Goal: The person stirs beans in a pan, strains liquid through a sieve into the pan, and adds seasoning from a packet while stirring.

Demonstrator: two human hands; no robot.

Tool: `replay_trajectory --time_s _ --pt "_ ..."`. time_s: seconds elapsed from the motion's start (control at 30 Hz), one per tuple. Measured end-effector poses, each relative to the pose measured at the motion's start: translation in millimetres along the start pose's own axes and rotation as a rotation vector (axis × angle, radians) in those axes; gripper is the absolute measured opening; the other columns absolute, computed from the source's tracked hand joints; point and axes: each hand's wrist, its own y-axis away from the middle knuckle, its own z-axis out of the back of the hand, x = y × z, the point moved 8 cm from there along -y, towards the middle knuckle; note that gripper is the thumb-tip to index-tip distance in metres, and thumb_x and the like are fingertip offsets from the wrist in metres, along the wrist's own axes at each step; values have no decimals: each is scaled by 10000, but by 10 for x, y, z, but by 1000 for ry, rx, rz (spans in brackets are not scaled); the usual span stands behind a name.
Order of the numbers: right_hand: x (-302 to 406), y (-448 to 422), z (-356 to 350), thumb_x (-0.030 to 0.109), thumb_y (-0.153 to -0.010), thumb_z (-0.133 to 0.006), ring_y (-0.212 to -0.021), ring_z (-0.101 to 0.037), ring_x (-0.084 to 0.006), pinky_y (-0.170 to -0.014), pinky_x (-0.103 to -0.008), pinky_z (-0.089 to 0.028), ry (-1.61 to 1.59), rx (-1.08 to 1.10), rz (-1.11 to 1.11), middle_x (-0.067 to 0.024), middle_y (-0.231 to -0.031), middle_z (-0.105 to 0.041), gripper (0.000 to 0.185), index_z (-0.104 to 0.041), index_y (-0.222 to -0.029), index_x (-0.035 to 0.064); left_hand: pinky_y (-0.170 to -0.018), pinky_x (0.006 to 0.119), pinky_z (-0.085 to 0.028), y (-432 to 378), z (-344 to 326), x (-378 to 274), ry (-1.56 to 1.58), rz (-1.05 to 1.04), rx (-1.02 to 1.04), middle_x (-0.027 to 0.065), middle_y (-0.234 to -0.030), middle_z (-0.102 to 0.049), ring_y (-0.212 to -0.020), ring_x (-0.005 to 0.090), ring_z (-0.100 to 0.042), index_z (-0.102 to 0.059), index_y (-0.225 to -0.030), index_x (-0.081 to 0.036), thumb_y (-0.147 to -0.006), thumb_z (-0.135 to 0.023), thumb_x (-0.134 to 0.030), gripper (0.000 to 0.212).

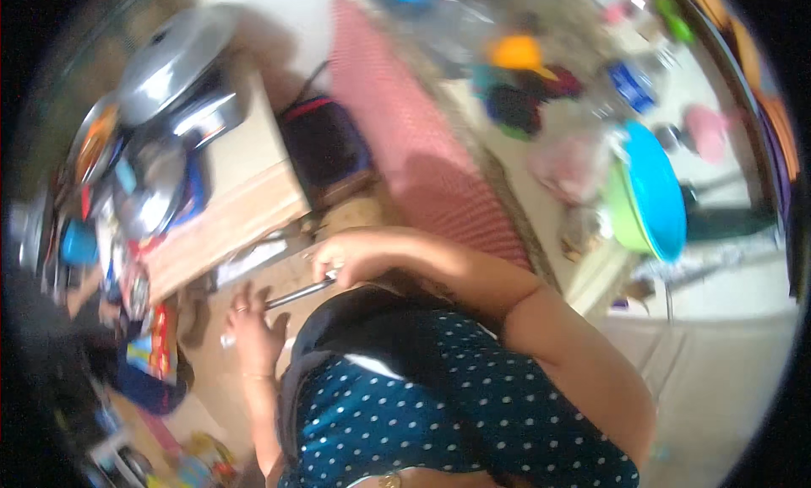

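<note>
A slim metal rod [299, 294] spans the space between my two hands, close in front of my body. The fingers of my right hand [358, 257] are curled around its right end, where a small white bit shows. My left hand [253, 326], with a ring on one finger, is at the rod's other end. Its fingers look spread; blur hides whether they grip the rod. What the rod belongs to cannot be told. Below both hands is a brown surface [212, 374].
A pale wooden tabletop [253, 203] at left bears a large metal pot [180, 64] and other vessels. A red striped mat [418, 140] runs down the middle. Right of it stand nested basins, blue [656, 190] and green [624, 216]. A colourful packet [155, 345] is at lower left.
</note>
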Motion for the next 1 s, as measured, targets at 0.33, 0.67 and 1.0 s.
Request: replay_trajectory --time_s 0.33,0.67,1.0 --pt "-154 -1396 -455 245 -929 -637 -821 -605 -128 -688 -269 -506 -741 -127 -292 -44 -972 -658 261 -645 -1143 96 -811 507 -460 1084 -279 1601 235 392 3 63 -959 -677 -973 308 -617 -690 -968 -145 -799 -724 -330 253" --pt "-852 -2213 48 164 -898 -635 -640 -604 -129 -534 -271 -502 -681 -330 -536 -29 -814 -638 144 -622 -1024 94 -566 248 -431 958 -803 2337 1533 751 -381 -3 -687 -537 -594 88 -480 -579 -973 -76 -985 -579 -305 229" --pt "73 -4088 123 168 -935 -602 -780 -599 -122 -663 -259 -491 -853 44 -236 -31 -927 -633 146 -599 -1057 87 -481 268 -454 35 413 3280 1430 980 -552 3 -669 -509 -525 99 -475 -577 -1117 -61 -996 -546 -309 277"
